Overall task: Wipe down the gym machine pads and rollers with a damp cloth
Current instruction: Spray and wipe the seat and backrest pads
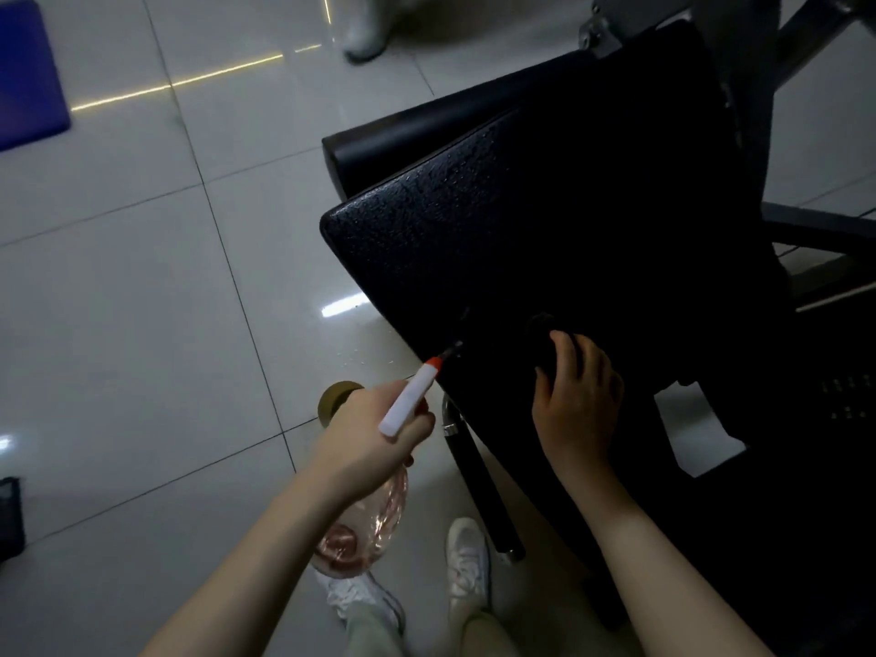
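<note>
The left hand (374,433) grips a spray bottle (379,509) by the black pad (545,230). The right hand (576,405) curls round a dark object (544,336). A blue mat (28,78) lies well apart.

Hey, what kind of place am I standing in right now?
Most likely a gym. There's a black padded machine pad on a grey metal frame, and a blue mat lies on the tiled floor.

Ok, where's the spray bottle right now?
Head view, lower centre: the left hand grips the spray bottle, its orange-tipped nozzle aimed at the near edge of the black pad, just left of the right hand holding a dark object.
</note>
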A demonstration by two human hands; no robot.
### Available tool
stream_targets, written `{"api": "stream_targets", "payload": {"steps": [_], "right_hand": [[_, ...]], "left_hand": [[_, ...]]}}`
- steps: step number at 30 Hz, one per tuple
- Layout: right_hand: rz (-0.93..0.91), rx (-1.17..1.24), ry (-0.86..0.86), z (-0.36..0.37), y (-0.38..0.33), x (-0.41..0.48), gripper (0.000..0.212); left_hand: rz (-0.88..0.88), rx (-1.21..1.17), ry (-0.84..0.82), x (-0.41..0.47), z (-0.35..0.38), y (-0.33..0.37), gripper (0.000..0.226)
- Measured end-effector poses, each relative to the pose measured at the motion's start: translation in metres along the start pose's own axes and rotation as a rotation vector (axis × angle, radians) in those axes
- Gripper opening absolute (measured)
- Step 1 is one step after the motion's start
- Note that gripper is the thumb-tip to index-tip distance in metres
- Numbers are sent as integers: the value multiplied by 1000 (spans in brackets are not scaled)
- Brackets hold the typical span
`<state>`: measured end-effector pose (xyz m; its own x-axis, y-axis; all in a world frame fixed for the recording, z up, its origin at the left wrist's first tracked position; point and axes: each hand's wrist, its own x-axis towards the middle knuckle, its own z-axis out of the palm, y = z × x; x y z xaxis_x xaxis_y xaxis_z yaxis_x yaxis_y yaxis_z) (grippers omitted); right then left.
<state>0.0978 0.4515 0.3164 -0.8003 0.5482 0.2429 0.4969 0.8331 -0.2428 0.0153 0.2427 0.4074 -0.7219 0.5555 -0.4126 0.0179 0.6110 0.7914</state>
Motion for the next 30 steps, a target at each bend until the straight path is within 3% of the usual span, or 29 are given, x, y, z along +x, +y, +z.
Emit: {"api": "stream_targets", "payload": {"steps": [6,9,14,17,20,27,30], "right_hand": [[68,56,41,-1,20,6,39],[31,89,34,-1,28,5,38],[10,148,45,1,35,5,36],[7,150,40,0,36,5,37],[16,177,25,-2,39,4,38],[149,267,78,2,17,-12,36],[-6,267,67,5,-10,6,39]], "left_hand": [[-64,80,-64,1,0,3,27],[-48,99,-165,-2,4,1,21],[-44,160,-262,-6,12,10,41],[-48,198,-267,-9,17,10,30],[-41,208,-276,-12,17,9,47],[-65,101,-154,-15,12,0,51],[-66,102,-127,-13,9,-2,54]]}}
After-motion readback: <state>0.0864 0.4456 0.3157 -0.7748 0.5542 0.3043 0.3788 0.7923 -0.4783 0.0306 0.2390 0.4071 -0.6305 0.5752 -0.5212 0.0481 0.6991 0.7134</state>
